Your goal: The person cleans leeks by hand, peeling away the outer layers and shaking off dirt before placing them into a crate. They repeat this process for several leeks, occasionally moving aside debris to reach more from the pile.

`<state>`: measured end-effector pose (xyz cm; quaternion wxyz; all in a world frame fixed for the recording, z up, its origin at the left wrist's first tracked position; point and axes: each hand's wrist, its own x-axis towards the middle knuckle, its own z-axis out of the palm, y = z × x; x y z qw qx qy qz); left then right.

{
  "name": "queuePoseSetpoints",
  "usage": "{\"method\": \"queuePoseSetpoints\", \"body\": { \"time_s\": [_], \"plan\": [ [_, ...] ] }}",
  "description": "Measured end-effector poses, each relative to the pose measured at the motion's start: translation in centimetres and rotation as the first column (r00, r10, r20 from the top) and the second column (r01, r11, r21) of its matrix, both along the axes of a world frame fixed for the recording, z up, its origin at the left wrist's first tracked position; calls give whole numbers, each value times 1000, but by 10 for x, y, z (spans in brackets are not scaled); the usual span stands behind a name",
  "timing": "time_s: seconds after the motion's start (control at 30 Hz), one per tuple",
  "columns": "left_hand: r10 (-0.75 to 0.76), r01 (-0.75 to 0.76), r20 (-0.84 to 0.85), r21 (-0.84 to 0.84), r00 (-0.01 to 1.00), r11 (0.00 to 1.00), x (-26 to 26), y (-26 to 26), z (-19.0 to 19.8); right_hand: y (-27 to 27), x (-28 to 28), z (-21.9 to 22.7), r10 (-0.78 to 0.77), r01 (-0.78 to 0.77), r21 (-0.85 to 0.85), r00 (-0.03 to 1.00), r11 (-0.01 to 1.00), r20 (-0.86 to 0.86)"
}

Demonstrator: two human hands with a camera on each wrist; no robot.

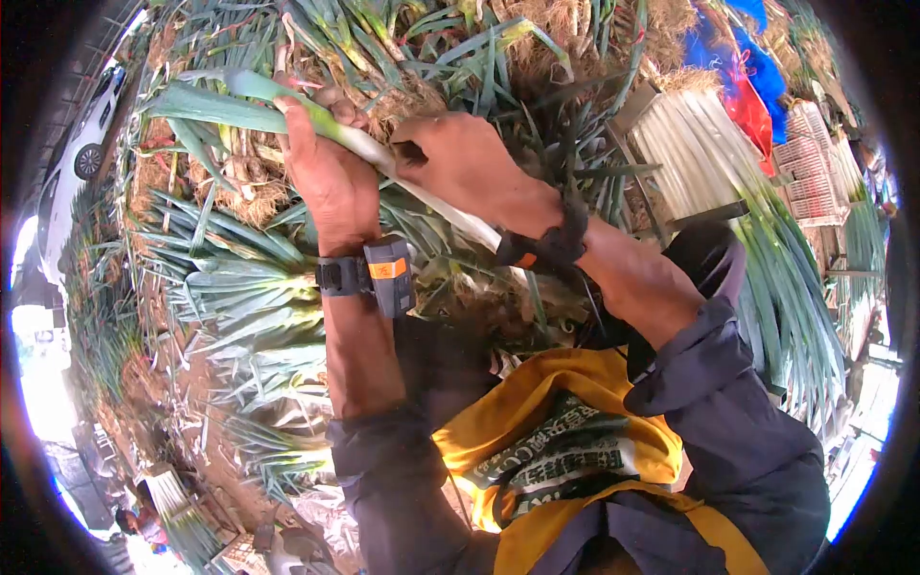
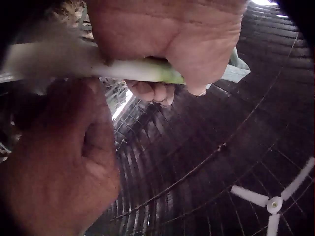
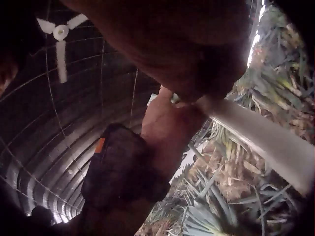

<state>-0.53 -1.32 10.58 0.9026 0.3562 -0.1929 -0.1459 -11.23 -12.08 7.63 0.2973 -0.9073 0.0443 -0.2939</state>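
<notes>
A single leek, green leaves to the left and white shank slanting down to the right, lies across both hands in the head view. My left hand grips it where green turns to white, with the thumb along the upper side. Beside it, my right hand has its fingers curled round the white shank. In the left wrist view the leek passes under the left palm, and the right hand is just below the shank. The shank runs out from the right hand in the right wrist view.
Untrimmed leeks with roots are heaped ahead and to the left. On the right, cleaned leeks lie stacked on a rack. Behind them are a red bag, a blue bag and a pale crate. A white car stands far left.
</notes>
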Motion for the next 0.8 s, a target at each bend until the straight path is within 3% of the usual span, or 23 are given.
{"method": "queuePoseSetpoints", "body": {
  "time_s": [0.1,0.17,0.2,0.27,0.3,0.43,0.47,0.53,0.67,0.8],
  "plan": [
    [-44,44,-4,-27,999,999,12,10,2,-14,0,-10,-18,22,47,997,999,-78],
    [-198,204,55,-164,979,965,24,23,0,-39,-1,-40,-30,48,115,987,992,-161],
    [-261,276,96,-227,961,934,28,30,0,-48,-9,-51,-88,97,101,992,990,-95],
    [-253,262,69,-247,965,933,26,35,5,-60,-17,-62,-193,189,87,980,978,44],
    [-256,265,69,-248,964,932,26,34,5,-54,-22,-54,-157,157,8,982,988,106],
    [-303,314,83,-250,949,916,23,22,7,-15,-33,18,75,-48,176,986,983,-148],
    [-311,324,93,-243,946,914,23,21,7,-13,-25,17,102,-92,178,994,980,-45],
    [-278,285,62,-235,959,929,17,17,8,-7,-13,15,157,-184,171,975,968,159],
    [-185,188,31,-178,982,966,10,13,6,-2,-12,21,198,-192,122,980,974,-33],
    [-111,109,-8,-135,994,985,10,11,4,0,-6,21,204,-203,49,978,978,-35]
  ]
}}
